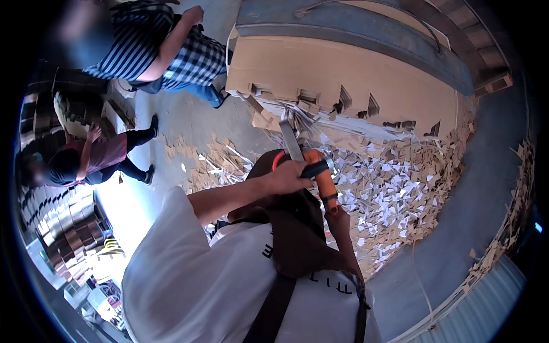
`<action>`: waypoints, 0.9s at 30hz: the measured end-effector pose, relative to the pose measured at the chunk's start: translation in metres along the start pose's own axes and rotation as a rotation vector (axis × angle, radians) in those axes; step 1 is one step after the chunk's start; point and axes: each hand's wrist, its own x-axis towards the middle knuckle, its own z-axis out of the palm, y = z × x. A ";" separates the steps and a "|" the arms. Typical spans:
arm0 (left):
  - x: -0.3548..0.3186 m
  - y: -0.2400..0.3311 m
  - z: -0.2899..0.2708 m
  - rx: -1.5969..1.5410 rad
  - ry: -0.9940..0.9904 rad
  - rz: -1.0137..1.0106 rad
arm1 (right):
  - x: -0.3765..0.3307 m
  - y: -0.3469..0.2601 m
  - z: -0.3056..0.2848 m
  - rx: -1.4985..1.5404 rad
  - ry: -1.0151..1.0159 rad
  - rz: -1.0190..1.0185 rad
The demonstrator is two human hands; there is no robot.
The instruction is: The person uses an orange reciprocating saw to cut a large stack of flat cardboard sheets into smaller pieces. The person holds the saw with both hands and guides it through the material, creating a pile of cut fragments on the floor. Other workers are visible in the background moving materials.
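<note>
An orange handheld tool (325,186) with a black side grip (315,168) is held in front of my chest. My left hand (287,177) is closed around the black grip. My right hand (338,220) is at the tool's rear end, its fingers partly hidden by the tool. A long flat metal blade (291,140) reaches forward from the tool to the lower edge of a large cardboard stack (343,74). Notches and slots show along the stack's near part, with torn strips and paper edges hanging beneath.
White and brown cardboard scraps (394,191) cover the floor before the stack. A blue-grey beam (354,37) lies across its top. Two people, one in a checked garment (194,63) and one in a dark red top (111,154), stand at left. Piled cardboard (71,234) lines the left side.
</note>
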 end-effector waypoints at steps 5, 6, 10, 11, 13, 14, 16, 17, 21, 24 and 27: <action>-0.021 -0.001 -0.059 0.137 0.095 -0.034 | 0.026 -0.069 0.049 0.132 0.110 -0.023; -0.026 0.001 -0.066 0.184 0.109 -0.013 | 0.027 -0.081 0.054 0.150 0.118 -0.031; -0.030 -0.004 -0.088 0.203 0.056 -0.040 | 0.024 -0.104 0.096 0.236 0.231 0.030; -0.029 -0.015 -0.092 0.194 0.021 -0.025 | 0.023 -0.106 0.110 0.270 0.253 0.037; -0.027 -0.030 -0.098 0.249 -0.005 -0.036 | 0.018 -0.115 0.133 0.332 0.309 0.059; -0.024 -0.035 -0.103 0.275 -0.017 -0.036 | 0.015 -0.120 0.140 0.326 0.299 0.092; -0.028 -0.041 -0.104 0.282 -0.061 -0.012 | 0.005 -0.130 0.153 0.307 0.284 0.160; -0.030 -0.043 -0.105 0.280 -0.079 0.001 | -0.001 -0.133 0.157 0.291 0.268 0.194; -0.030 -0.043 -0.117 0.321 -0.187 0.027 | -0.007 -0.144 0.180 0.343 0.344 0.263; -0.028 -0.043 -0.118 0.393 -0.205 0.029 | -0.003 -0.150 0.191 0.409 0.365 0.288; -0.034 -0.041 -0.122 0.377 -0.190 0.090 | -0.008 -0.158 0.191 0.406 0.396 0.281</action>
